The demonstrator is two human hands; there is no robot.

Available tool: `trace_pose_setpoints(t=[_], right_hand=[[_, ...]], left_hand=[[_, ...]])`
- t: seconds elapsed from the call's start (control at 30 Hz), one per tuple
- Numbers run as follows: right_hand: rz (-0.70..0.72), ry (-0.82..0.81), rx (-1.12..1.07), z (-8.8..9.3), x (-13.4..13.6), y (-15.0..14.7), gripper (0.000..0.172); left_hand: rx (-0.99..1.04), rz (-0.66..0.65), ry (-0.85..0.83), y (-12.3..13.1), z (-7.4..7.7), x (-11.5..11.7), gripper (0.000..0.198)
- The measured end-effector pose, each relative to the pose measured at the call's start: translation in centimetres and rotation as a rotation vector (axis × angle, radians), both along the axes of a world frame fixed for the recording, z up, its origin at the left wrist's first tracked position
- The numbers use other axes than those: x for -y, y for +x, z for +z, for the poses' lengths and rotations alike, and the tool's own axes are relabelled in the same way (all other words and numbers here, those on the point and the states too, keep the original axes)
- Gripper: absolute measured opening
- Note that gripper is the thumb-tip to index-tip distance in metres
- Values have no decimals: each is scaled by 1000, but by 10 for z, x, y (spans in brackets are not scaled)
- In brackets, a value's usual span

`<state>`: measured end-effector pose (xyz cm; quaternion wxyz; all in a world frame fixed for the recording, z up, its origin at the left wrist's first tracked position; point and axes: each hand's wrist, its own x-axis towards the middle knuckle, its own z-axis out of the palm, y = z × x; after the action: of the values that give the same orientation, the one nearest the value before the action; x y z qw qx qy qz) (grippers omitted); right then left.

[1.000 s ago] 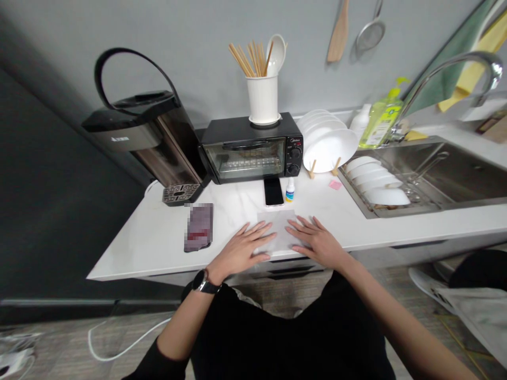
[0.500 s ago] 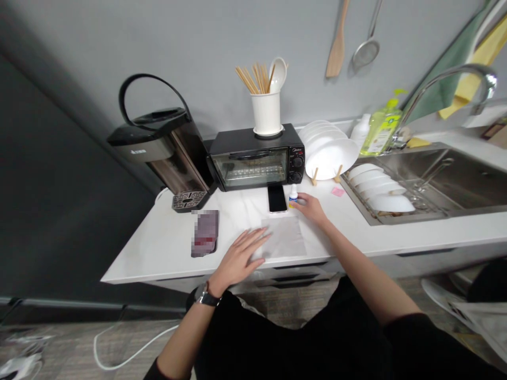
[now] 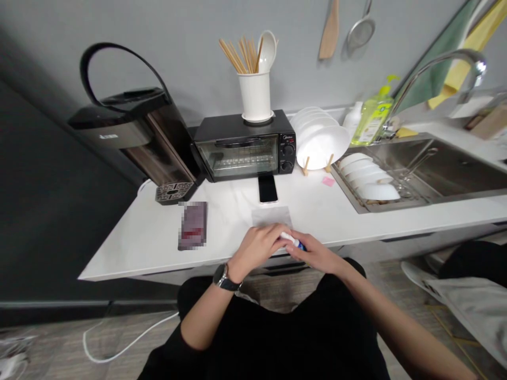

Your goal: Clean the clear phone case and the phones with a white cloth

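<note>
A small white bottle with a blue label lies sideways between both my hands, just above the counter's front edge. My right hand grips its body. My left hand, a watch on its wrist, pinches the bottle's cap end. Beneath and just behind my hands a white sheet of paper lies flat on the white counter. A black phone lies beyond the sheet, in front of the toaster oven.
A dark wallet-like thing lies left of the paper. A water boiler stands at back left, a utensil holder on the oven. White plates stand in a rack; bowls sit beside the sink. A pink note lies on the counter.
My right hand reached to the small bottle beside the phone, took it and brought it back over the paper. My left hand left the paper and closed on the bottle's cap end.
</note>
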<state>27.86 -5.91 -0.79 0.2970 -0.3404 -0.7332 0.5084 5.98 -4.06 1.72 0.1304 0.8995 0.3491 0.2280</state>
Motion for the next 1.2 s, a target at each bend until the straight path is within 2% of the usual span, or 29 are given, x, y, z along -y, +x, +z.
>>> trace_pose_setpoints(t=[0.1, 0.17, 0.27, 0.33, 0.4, 0.43, 0.53, 0.6, 0.67, 0.73, 0.83, 0.9, 0.97, 1.1, 1.2], right_hand=[[10, 26, 56, 6, 10, -3, 37], [44, 48, 104, 12, 20, -6, 33], [73, 46, 108, 18, 36, -5, 30], [48, -65, 1, 16, 44, 2, 32], [7, -259, -195, 10, 50, 11, 33], [-2, -359, -303, 7, 52, 13, 33], [12, -547, -565, -2, 58, 11, 34], [23, -608, -661, -5, 59, 2, 38], [5, -605, -694, -6, 58, -5, 41], [-39, -503, -618, -4, 50, -8, 46], [-131, -151, -260, 1, 26, -2, 50], [-179, 108, 29, 4, 3, 2, 48], [-195, 295, 236, 6, -22, 2, 50], [-120, 531, 448, 6, -63, -8, 49], [-42, 670, 608, 2, -80, -14, 51]], left_hand=[[-148, -17, 141, 0, -1, 3, 45], [-202, -82, 269, -6, -1, 9, 52], [-133, -156, 405, -30, 8, 17, 55], [49, -52, 454, -54, 20, 18, 57], [326, 204, 523, -78, 32, 14, 58], [376, 293, 540, -86, 36, 11, 58], [177, 244, 376, -89, 34, -1, 52], [48, 244, 184, -78, 20, -8, 43], [42, 260, 14, -67, -2, -15, 38], [120, 297, -94, -63, -23, -22, 39], [279, 362, -193, -68, -43, -28, 41], [377, 387, -245, -73, -46, -30, 41], [436, 412, -273, -76, -46, -31, 42], [471, 419, -293, -77, -44, -31, 43], [482, 407, -303, -78, -45, -30, 43]])
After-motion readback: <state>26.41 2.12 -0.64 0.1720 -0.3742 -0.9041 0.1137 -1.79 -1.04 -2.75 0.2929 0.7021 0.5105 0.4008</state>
